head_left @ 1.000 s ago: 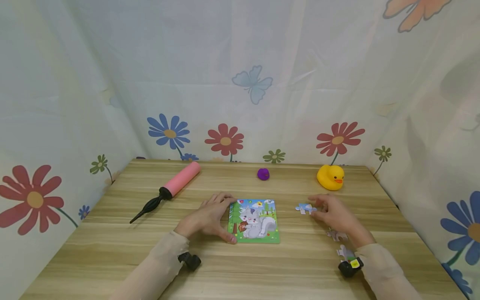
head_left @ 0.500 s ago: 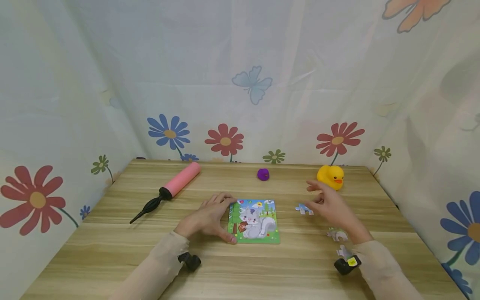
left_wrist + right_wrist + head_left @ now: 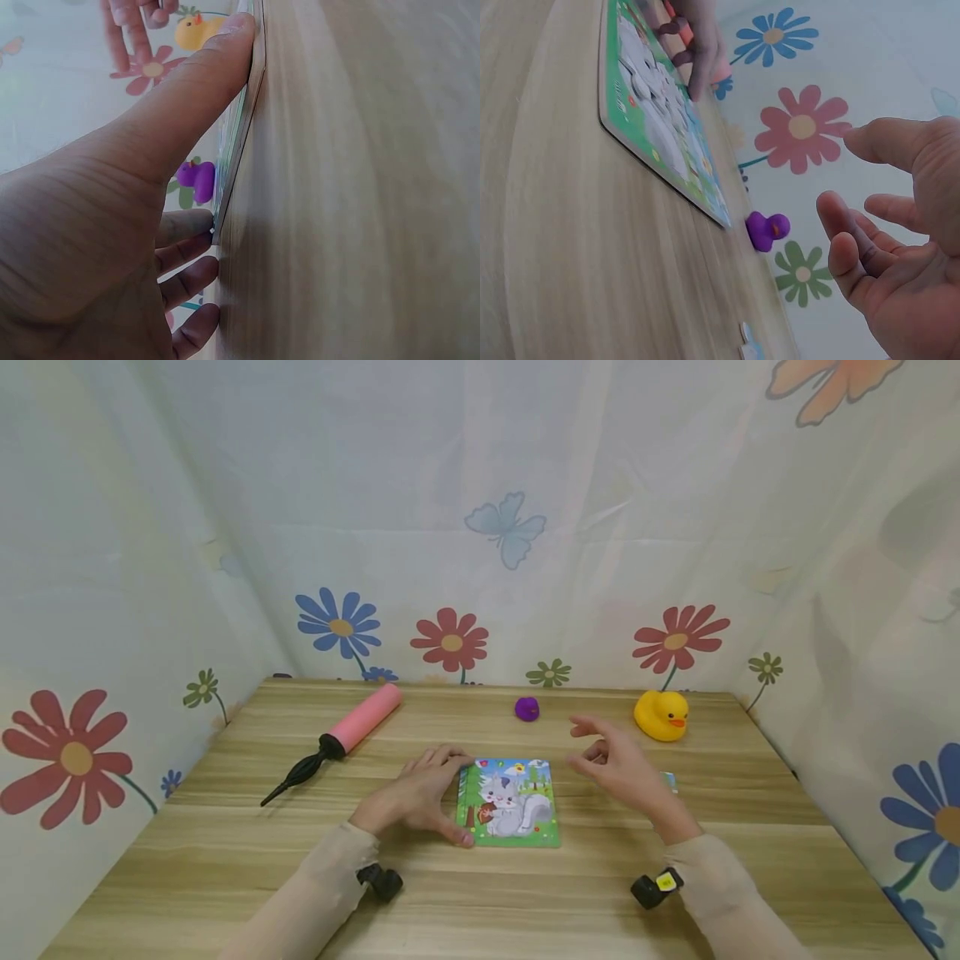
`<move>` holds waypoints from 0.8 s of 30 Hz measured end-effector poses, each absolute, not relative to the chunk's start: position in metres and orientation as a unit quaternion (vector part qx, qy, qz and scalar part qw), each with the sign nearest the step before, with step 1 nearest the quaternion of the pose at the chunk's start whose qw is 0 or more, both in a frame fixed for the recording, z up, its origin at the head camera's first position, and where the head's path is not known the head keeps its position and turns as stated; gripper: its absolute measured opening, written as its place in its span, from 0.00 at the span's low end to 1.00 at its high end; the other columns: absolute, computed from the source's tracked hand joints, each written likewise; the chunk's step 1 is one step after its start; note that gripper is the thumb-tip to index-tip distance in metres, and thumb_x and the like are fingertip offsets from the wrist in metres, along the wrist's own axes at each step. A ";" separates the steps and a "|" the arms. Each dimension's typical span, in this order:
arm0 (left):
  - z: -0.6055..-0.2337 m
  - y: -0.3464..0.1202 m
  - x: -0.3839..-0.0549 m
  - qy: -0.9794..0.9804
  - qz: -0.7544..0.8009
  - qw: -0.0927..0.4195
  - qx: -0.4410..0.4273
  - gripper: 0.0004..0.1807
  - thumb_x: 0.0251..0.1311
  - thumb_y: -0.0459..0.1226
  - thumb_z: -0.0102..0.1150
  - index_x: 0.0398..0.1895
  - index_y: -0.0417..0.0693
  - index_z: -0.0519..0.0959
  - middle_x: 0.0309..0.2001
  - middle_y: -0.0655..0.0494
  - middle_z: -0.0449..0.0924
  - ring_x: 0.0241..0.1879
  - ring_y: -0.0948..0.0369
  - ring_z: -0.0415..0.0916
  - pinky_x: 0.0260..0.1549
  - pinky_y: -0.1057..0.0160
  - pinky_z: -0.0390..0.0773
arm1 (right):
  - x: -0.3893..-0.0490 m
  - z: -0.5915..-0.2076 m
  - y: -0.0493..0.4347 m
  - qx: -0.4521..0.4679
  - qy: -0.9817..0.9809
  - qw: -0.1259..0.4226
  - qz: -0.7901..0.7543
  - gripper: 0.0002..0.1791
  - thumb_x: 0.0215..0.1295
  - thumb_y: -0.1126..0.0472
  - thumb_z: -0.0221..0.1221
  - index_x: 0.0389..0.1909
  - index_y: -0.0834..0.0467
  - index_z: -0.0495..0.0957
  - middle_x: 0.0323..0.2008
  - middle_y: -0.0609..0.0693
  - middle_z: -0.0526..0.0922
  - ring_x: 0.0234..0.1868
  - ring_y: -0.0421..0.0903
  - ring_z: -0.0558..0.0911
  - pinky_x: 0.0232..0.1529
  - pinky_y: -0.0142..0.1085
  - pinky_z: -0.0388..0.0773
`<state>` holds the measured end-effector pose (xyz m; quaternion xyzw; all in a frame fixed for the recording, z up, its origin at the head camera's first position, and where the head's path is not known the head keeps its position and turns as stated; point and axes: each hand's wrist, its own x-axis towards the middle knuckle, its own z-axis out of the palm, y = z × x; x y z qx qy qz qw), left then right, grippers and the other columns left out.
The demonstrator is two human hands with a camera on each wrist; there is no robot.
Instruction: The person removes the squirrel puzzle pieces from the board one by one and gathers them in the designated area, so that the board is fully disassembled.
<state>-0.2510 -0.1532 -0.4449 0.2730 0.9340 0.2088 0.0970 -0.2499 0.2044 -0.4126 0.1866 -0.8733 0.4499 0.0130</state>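
Note:
A square jigsaw puzzle board [image 3: 517, 814] with a grey squirrel picture lies flat on the wooden table. My left hand [image 3: 422, 793] holds it by the left side, thumb at the near corner and index finger at the far corner. To the right of the board, my right hand [image 3: 617, 768] hovers over the table. Its thumb and fingers are apart in the right wrist view, with nothing between them. A loose puzzle piece [image 3: 750, 346] shows at the bottom of that view. Another bit of a puzzle piece [image 3: 670, 782] peeks out beyond the right wrist in the head view.
A small purple duck [image 3: 527, 709] sits behind the board, and a larger yellow duck [image 3: 662, 716] stands at the back right. On the left lies a pink and black hand pump [image 3: 366, 720]. A flowered curtain [image 3: 360, 527] surrounds the table [image 3: 480, 910].
My right hand has lifted off the loose pieces and moved left toward the board, its arm now covering most of them. The left hand and the board have stayed put.

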 end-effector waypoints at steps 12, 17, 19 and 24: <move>-0.448 -0.154 -0.253 0.935 0.208 0.094 0.272 0.73 0.43 0.66 0.89 0.89 0.48 0.61 0.84 0.47 0.59 0.84 0.44 0.54 0.82 0.31 0.54 | -0.250 -0.421 0.168 0.205 -0.862 -0.008 0.463 0.35 0.76 0.59 0.72 0.80 0.56 0.73 0.69 0.66 0.80 0.46 0.47 0.87 0.48 0.35 0.86; -0.447 -0.154 -0.253 0.935 0.206 0.094 0.272 0.73 0.42 0.66 0.89 0.88 0.47 0.62 0.84 0.47 0.59 0.84 0.44 0.54 0.82 0.31 0.54 | -0.249 -0.428 0.154 0.229 -0.851 -0.015 0.473 0.36 0.75 0.62 0.72 0.80 0.59 0.72 0.68 0.67 0.80 0.42 0.46 0.86 0.47 0.33 0.85; -0.447 -0.154 -0.253 0.935 0.208 0.095 0.272 0.73 0.43 0.66 0.89 0.88 0.46 0.62 0.84 0.46 0.59 0.84 0.44 0.54 0.82 0.30 0.55 | -0.249 -0.432 0.150 0.235 -0.848 -0.023 0.474 0.37 0.75 0.62 0.73 0.80 0.61 0.71 0.67 0.67 0.80 0.42 0.45 0.85 0.46 0.32 0.85; -0.446 -0.154 -0.252 0.934 0.207 0.096 0.274 0.73 0.43 0.66 0.89 0.88 0.45 0.62 0.84 0.45 0.59 0.83 0.43 0.55 0.81 0.30 0.56 | -0.247 -0.444 0.142 0.256 -0.845 -0.038 0.467 0.36 0.75 0.63 0.73 0.79 0.64 0.71 0.66 0.67 0.81 0.40 0.44 0.84 0.45 0.32 0.85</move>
